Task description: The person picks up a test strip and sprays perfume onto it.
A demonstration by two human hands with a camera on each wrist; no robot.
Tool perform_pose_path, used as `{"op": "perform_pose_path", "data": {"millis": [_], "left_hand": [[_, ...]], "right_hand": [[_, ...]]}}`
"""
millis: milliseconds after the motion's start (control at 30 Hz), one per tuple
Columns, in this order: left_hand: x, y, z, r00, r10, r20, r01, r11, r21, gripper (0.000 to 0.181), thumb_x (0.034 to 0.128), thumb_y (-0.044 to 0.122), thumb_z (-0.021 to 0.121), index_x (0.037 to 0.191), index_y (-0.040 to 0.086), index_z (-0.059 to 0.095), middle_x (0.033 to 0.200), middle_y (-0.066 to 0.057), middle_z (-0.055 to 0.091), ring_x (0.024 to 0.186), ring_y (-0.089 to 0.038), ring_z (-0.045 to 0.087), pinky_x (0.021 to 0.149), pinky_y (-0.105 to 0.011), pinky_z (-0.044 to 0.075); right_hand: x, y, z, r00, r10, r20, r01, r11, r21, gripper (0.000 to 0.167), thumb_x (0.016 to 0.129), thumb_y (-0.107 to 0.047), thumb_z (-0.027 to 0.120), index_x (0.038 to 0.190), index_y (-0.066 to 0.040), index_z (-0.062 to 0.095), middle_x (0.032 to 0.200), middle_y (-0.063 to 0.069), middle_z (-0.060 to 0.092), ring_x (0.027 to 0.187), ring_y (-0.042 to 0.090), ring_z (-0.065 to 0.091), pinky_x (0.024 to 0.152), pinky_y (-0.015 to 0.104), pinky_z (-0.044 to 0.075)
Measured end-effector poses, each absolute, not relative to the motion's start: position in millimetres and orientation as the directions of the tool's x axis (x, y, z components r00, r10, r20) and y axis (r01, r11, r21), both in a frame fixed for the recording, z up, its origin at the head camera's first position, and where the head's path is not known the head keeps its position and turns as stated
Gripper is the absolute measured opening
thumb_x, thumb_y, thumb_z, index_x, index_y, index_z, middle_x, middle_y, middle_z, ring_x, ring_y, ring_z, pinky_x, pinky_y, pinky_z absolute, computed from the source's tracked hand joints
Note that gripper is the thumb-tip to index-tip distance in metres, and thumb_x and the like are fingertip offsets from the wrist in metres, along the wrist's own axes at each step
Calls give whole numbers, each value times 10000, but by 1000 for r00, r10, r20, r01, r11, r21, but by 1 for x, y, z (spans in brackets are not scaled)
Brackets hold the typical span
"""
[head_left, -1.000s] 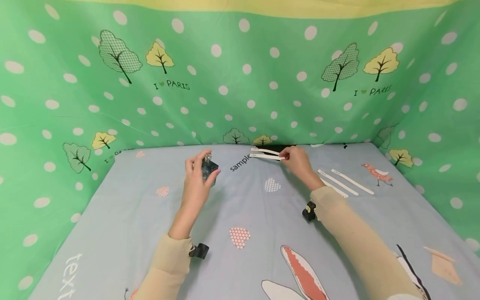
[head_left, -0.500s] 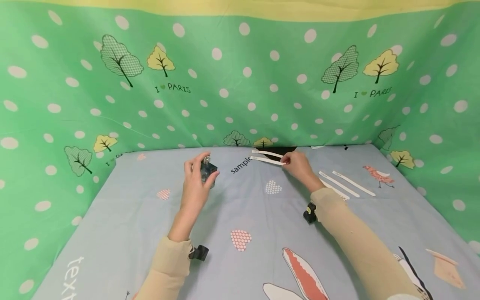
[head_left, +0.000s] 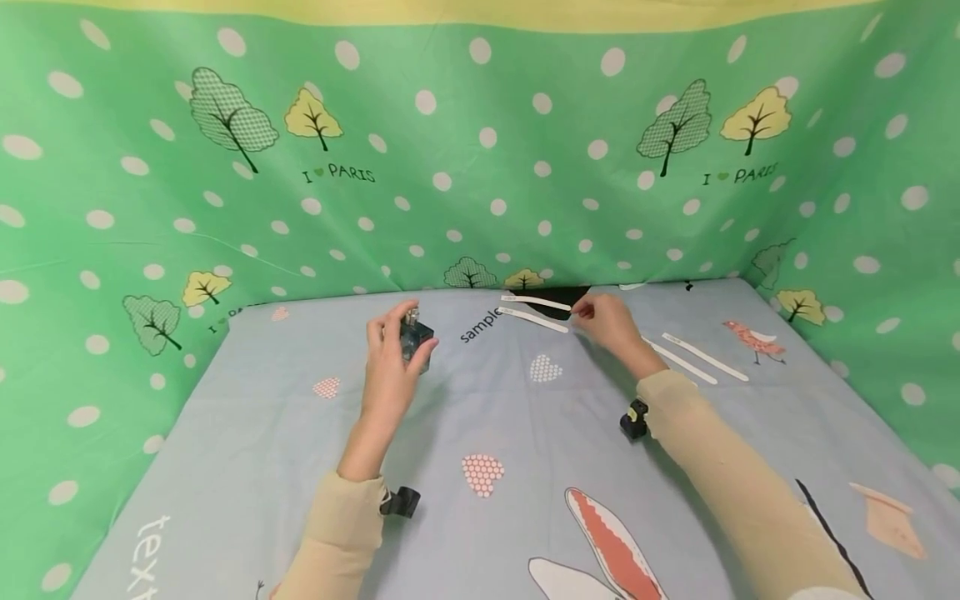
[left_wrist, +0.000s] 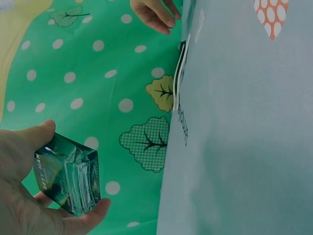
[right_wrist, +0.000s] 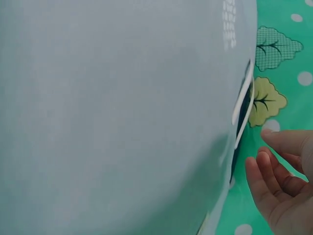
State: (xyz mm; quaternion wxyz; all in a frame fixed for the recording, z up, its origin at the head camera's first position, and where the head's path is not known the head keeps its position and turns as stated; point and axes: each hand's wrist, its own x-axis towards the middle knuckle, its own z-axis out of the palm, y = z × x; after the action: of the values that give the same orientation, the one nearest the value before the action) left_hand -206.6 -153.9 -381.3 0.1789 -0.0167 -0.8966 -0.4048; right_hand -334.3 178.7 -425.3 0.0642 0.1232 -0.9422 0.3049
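My left hand (head_left: 388,358) grips a dark blue-green glass perfume bottle (head_left: 416,343) above the table, thumb on one side and fingers on the other. A metallic spray top shows under the index finger. In the left wrist view, lettering runs along the face of the bottle (left_wrist: 66,174). Two white paper test strips lie side by side near the back edge, a far strip (head_left: 536,301) and a near strip (head_left: 534,319). My right hand (head_left: 611,325) hovers by their right ends. In the right wrist view, the thumb and loosely bent fingers (right_wrist: 266,183) are apart with nothing between them.
More white strips (head_left: 705,357) lie slanted to the right, partly behind my right forearm. The table cloth (head_left: 247,433) is grey-blue with printed hearts and a bird. A green dotted curtain (head_left: 480,167) rises at the table's back and sides.
My right hand has let go of the near strip and drawn slightly right; that strip's right end now lies lower on the cloth. The left hand keeps the perfume bottle in nearly the same place.
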Motion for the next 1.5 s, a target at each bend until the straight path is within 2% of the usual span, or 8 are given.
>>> {"op": "perform_pose_path", "data": {"millis": [633, 1067, 1233, 1500], "left_hand": [[-204, -155, -380, -939, -108, 325, 171, 675, 717, 576, 969, 336, 641, 1472, 339, 360, 1378, -195, 357, 1115, -445, 575, 860, -567, 565], [-204, -156, -383, -935, -108, 336, 179, 675, 716, 578, 965, 327, 648, 1469, 340, 365, 1373, -196, 361, 1119, -445, 581, 852, -559, 579], [-204, -156, -382, -940, -109, 322, 169, 673, 721, 579, 965, 330, 647, 1468, 347, 361, 1384, -194, 354, 1139, -454, 576, 861, -564, 579], [-204, -156, -381, -944, -108, 312, 164, 666, 728, 576, 969, 328, 644, 1469, 347, 361, 1385, -195, 353, 1137, -451, 583, 843, -550, 589]], "right_hand": [[-313, 209, -410, -968, -139, 207, -238, 769, -593, 202, 937, -54, 648, 1116, 20, 707, 1055, 225, 705, 977, 355, 650, 874, 476, 544], [-294, 230, -407, -955, -93, 280, -247, 773, -584, 195, 950, -146, 682, 1082, -7, 715, 1035, 202, 722, 958, 361, 670, 804, 492, 552], [-285, 239, -404, -954, -74, 292, -240, 773, -587, 202, 958, -169, 678, 1088, -19, 716, 1032, 190, 719, 951, 346, 663, 762, 437, 546], [-273, 254, -403, -953, -29, 302, -216, 764, -608, 220, 959, -177, 679, 1108, -19, 712, 1026, 183, 720, 950, 329, 653, 692, 246, 480]]}}
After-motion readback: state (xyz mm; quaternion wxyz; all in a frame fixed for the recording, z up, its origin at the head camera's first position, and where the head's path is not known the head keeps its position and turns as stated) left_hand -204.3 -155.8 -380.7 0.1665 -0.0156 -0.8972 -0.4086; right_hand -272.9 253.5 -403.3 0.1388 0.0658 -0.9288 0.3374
